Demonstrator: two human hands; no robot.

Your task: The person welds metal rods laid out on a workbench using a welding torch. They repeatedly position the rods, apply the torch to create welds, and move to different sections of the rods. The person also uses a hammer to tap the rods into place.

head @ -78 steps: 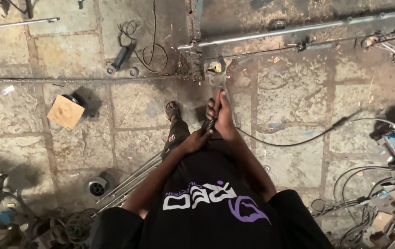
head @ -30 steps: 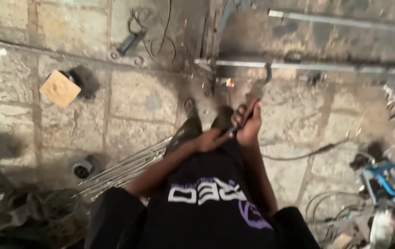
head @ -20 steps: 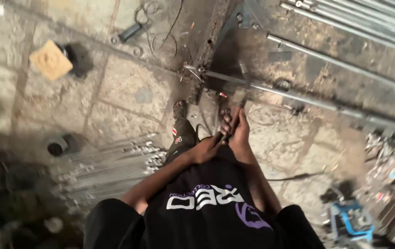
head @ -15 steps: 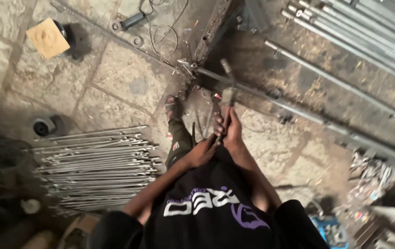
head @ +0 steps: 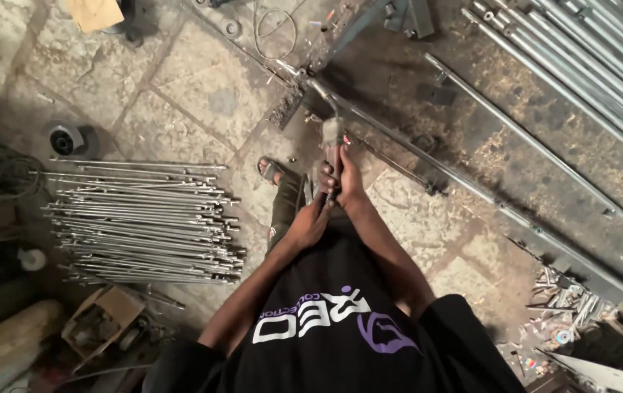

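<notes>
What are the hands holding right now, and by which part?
Both hands grip one hand tool by its handle end: the right hand higher up, the left hand below it. The tool's head points at the long metal bar on the floor.

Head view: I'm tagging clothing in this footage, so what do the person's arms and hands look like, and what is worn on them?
Both arms are bare from the short black sleeves down. The left hand and right hand wear no gloves, and no watch, ring or band shows. The black T-shirt has white and purple print.

Black printed T-shirt (head: 326,342), dark trousers (head: 284,211), sandal (head: 271,170)
</notes>
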